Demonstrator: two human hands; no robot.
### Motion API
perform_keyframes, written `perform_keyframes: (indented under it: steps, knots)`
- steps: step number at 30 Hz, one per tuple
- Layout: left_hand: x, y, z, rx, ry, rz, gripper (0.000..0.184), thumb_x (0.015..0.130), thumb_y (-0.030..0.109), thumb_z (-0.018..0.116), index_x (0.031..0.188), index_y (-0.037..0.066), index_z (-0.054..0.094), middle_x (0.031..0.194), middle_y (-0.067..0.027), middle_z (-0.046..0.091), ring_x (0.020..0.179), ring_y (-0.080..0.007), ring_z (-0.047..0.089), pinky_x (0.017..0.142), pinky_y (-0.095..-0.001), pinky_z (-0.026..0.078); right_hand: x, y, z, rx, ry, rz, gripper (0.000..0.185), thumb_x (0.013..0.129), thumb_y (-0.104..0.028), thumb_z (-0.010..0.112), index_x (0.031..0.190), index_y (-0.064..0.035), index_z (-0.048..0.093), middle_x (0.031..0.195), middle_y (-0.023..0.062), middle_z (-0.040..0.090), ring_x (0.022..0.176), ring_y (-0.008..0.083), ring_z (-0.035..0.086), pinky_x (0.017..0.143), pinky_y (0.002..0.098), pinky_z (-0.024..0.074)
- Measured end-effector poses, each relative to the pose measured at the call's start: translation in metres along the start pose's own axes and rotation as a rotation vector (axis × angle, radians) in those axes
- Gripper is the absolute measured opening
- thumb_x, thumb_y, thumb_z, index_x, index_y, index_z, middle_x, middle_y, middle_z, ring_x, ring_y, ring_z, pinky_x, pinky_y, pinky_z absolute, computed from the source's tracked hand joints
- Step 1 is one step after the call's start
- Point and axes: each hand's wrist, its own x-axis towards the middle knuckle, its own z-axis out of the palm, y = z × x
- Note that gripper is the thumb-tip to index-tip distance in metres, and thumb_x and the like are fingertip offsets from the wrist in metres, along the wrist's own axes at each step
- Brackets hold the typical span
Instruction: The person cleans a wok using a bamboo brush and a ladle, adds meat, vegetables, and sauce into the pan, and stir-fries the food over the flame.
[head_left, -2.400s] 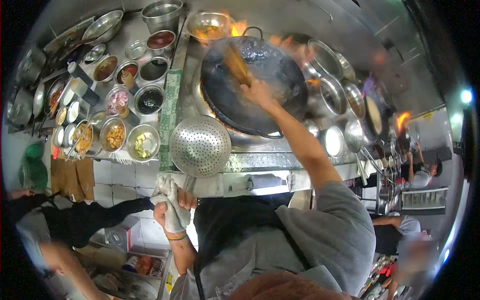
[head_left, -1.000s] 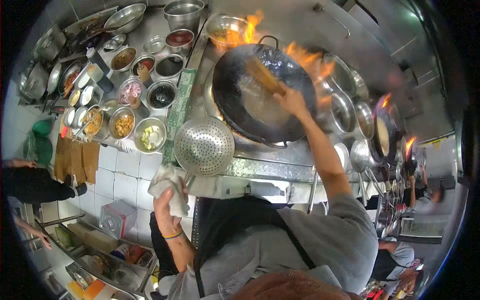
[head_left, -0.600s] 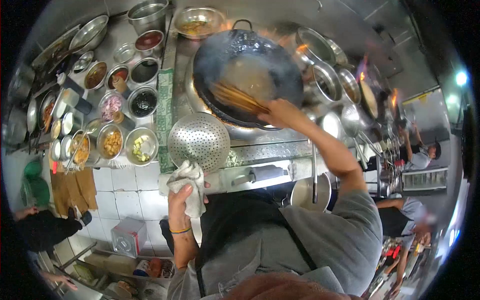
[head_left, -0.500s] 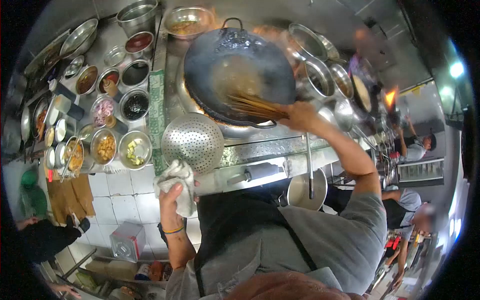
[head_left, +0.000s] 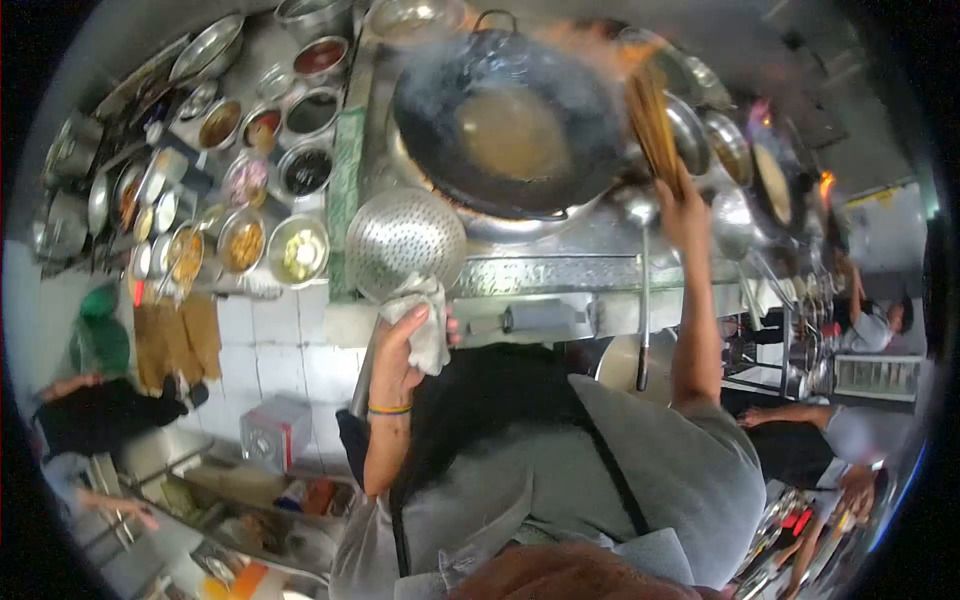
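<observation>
Bamboo brush (head_left: 652,115) beside a hazy wok (head_left: 428,120)

Haze veils the wok's far wall, left of the right fingers (head_left: 688,210); murky brown liquid (head_left: 512,135) pools inside. The brush's slim tan sticks, blurred at the tips, extend beyond those fingers, wrapped around its base. The left fingers (head_left: 408,320) clutch a crumpled whitish cloth (head_left: 428,305), hiding part of the strainer (head_left: 400,235).

From where I stood, a dim grey metal wall (head_left: 770,70) rose toward two o'clock, and a white slatted rack (head_left: 880,376) stood near three. Around nine, brown cardboard (head_left: 185,338) lay beside square white floor tiles (head_left: 290,350); a steel counter (head_left: 255,55) stretched toward ten.
</observation>
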Motion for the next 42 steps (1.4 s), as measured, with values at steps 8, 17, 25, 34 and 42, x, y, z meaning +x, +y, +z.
perform_keyframes:
  steps: [8,17,25,34,42]
  knots:
    - [0.029,-0.034,0.019,0.121,0.14,-0.07,0.041,0.093,0.032,0.062,0.116,-0.002,0.056,0.097,-0.0156,0.066,0.08,-0.0256,0.068,0.066,-0.039,0.059,-0.178,0.084,0.055,0.191,-0.234,0.349,0.053,0.09,-0.032,0.066,0.136,-0.0072,0.054,0.11,0.0298,0.065,0.103,0.0369,0.067,0.085,0.0409,0.0521]
    - [0.163,-0.038,0.077,-0.082,-0.161,-0.14,0.041,0.098,0.042,0.053,0.115,0.005,0.053,0.105,-0.0153,0.064,0.094,-0.0307,0.064,0.085,-0.047,0.056,-0.194,0.121,0.084,0.136,-0.305,0.413,0.053,0.09,-0.035,0.062,0.137,-0.0132,0.053,0.079,0.0272,0.067,0.078,0.0447,0.066,0.069,0.05,0.0514]
    - [0.153,-0.031,0.123,0.103,0.094,-0.263,0.031,0.089,0.027,0.071,0.108,0.009,0.054,0.106,-0.01,0.059,0.103,-0.0316,0.06,0.084,-0.0468,0.057,-0.189,0.125,0.077,0.185,-0.341,0.45,0.052,0.091,-0.037,0.063,0.138,-0.019,0.051,0.09,0.0277,0.067,0.086,0.0462,0.065,0.075,0.0517,0.0515]
    - [0.183,-0.035,0.116,0.141,0.043,-0.263,0.028,0.087,0.029,0.073,0.104,0.013,0.058,0.093,-0.0082,0.062,0.082,-0.029,0.064,0.074,-0.0422,0.059,-0.187,0.129,0.079,0.205,-0.377,0.476,0.056,0.089,-0.037,0.063,0.139,-0.0146,0.051,0.092,0.0309,0.066,0.087,0.0477,0.064,0.078,0.0523,0.0512]
    - [0.217,-0.047,0.081,0.08,0.056,-0.26,0.008,0.091,0.016,0.059,0.084,0.013,0.058,0.07,-0.0037,0.061,0.066,-0.0208,0.062,0.059,-0.0363,0.052,-0.19,0.124,0.086,0.082,-0.353,0.5,0.059,0.087,-0.045,0.063,0.141,-0.0261,0.049,0.102,0.0251,0.068,0.098,0.0446,0.064,0.087,0.0495,0.0504]
